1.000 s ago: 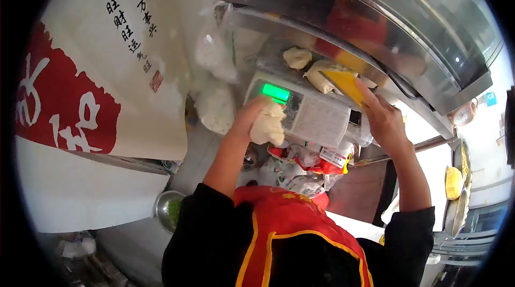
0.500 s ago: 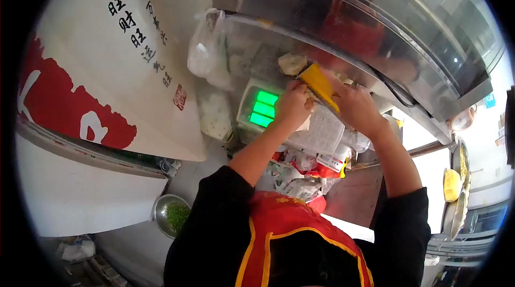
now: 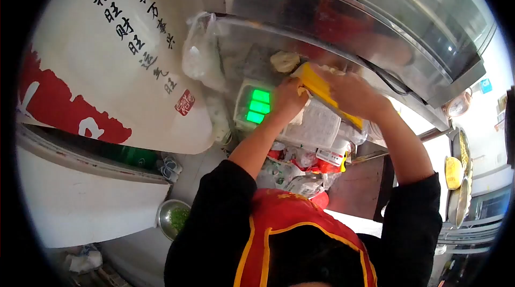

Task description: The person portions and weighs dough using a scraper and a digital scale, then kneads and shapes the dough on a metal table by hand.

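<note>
A yellow scraper point(image 3: 317, 84) is gripped in my right hand point(image 3: 351, 94), its blade slanting over the back of the scale. My left hand point(image 3: 290, 97) is closed on a piece of dough point(image 3: 298, 117), which shows partly below and beside the fingers. Both hands are close together, above the white scale point(image 3: 314, 125) with its lit green display point(image 3: 258, 106). Another lump of dough point(image 3: 285, 61) lies just behind my left hand. Some dough lies behind the scraper, mostly hidden by it and my right hand.
A steel-and-glass cabinet point(image 3: 343, 16) spans the back. A clear plastic bag point(image 3: 203, 53) hangs left of the scale. Bags and packets point(image 3: 300, 171) lie in front of it. A metal bowl of chopped greens point(image 3: 174, 219) stands at lower left, and pans point(image 3: 460, 201) at far right.
My left hand has moved right and back with the dough, from the display side towards the scraper. The scraper has shifted left and now slants beside my left hand.
</note>
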{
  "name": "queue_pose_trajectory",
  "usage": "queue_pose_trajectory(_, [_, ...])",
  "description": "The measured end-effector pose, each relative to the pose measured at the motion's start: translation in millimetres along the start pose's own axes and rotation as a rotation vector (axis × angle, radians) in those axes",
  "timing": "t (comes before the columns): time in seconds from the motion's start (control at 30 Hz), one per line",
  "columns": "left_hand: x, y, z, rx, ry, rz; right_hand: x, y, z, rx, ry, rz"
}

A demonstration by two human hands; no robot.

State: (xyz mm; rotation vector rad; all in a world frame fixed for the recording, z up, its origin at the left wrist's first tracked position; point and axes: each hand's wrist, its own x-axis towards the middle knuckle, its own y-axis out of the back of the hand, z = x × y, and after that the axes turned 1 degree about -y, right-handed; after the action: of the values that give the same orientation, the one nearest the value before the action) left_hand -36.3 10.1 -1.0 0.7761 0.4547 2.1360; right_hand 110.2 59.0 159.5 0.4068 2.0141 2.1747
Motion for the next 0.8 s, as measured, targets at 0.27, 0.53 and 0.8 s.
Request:
queue_pose_trajectory(0.27, [-58.3,57.8,39.3,-0.338,-0.07,-0.223,-99.4,57.3,1.8,0.301,-0.44,-0.049])
queue_pose_trajectory(0.53, [-141.7,11.0,-5.5,-1.466,0.783,-0.455,-121.3,-30.1,-29.4,0.666,-0.344,0.942])
queue_pose_trajectory(0.8, [-209.9,6.0,45.8,-1.739,1.031,-0.302,-147.7,-113.9,-86.6,0.934,-0.198,0.704])
